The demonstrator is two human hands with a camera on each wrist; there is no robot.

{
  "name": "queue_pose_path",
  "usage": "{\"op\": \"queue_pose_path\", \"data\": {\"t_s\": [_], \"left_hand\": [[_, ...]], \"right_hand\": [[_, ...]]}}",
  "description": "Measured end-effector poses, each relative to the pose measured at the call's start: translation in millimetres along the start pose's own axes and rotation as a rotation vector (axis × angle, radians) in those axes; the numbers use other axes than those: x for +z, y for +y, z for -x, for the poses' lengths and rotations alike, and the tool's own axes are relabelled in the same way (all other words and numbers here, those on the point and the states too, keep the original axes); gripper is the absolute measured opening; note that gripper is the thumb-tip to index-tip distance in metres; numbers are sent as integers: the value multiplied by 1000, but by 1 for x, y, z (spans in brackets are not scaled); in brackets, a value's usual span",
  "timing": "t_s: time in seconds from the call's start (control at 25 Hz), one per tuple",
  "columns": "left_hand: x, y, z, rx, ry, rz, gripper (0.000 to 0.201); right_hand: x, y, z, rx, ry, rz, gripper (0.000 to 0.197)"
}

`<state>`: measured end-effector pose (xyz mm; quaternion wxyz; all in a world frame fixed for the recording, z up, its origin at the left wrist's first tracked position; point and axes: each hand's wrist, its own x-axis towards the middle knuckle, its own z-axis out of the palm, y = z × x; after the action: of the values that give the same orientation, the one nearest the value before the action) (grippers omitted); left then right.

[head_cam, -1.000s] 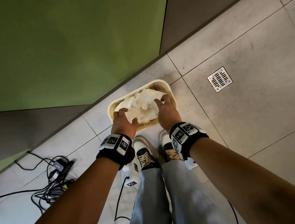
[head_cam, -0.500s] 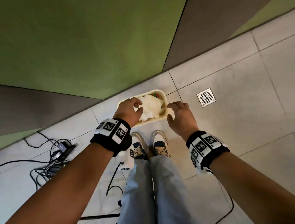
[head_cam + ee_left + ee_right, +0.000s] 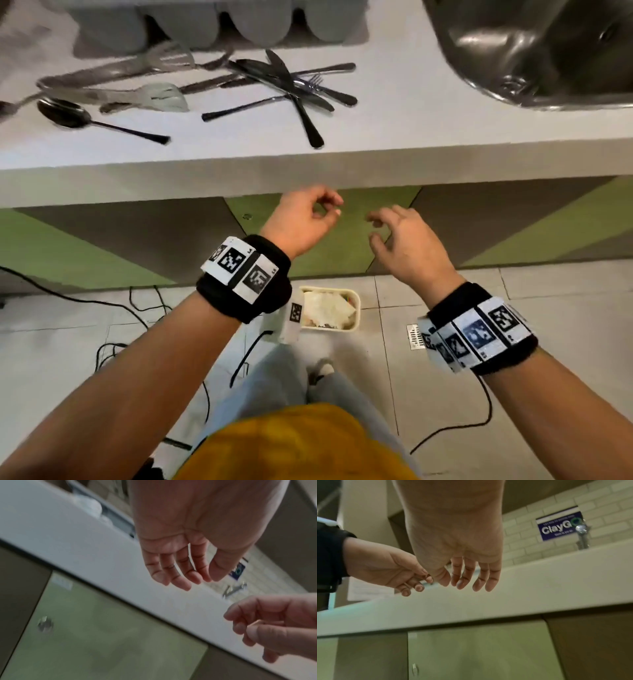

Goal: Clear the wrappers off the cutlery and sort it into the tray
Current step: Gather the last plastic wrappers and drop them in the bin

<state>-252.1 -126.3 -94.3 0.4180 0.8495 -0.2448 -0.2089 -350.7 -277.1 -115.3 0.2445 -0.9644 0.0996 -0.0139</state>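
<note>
Unwrapped knives and forks [image 3: 287,85] lie crossed in a loose pile on the white counter [image 3: 394,137], and a spoon [image 3: 65,113] lies to their left. The grey cutlery tray [image 3: 219,27] stands behind them at the counter's far side. My left hand [image 3: 310,219] [image 3: 180,572] hangs just below the counter's front edge, fingers loosely curled and empty. Beside it, my right hand [image 3: 400,236] [image 3: 467,574] is relaxed with its fingers spread and holds nothing. White crumpled wrappers [image 3: 325,308] fill a cream bin [image 3: 357,308] on the floor below my hands.
A steel sink [image 3: 534,51] is set into the counter at the right. Green and grey cabinet doors [image 3: 102,246] face me under the counter. Black cables [image 3: 113,308] trail over the floor tiles at the left, and a floor drain [image 3: 415,337] sits right of the bin.
Both hands have let go of the wrappers in the bin and risen to just under the counter edge. My view has lifted from the floor to the counter and its cutlery.
</note>
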Motion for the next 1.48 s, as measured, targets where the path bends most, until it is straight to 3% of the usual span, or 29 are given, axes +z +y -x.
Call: {"op": "queue_pose_path", "data": {"t_s": [0.16, 0.32, 0.6, 0.88, 1.0, 1.12, 1.48], "left_hand": [[-80, 25, 19, 19, 251, 20, 17], [-156, 19, 42, -6, 491, 22, 18], [-265, -47, 46, -124, 666, 26, 17], [-384, -136, 25, -347, 801, -38, 21], [-421, -173, 6, -461, 775, -126, 25], [-441, -201, -12, -585, 654, -147, 30], [-459, -228, -50, -670, 468, -208, 45]], "right_hand": [[-35, -67, -32, -148, 50, -91, 32], [-36, -138, -73, -308, 97, -149, 31], [5, -239, -144, -406, 19, -138, 26], [28, -336, -241, -423, -23, -131, 22], [35, -372, -281, -366, -60, -103, 24], [45, -401, -320, -342, -124, -40, 27], [103, -455, -424, -414, -407, 277, 33]]}}
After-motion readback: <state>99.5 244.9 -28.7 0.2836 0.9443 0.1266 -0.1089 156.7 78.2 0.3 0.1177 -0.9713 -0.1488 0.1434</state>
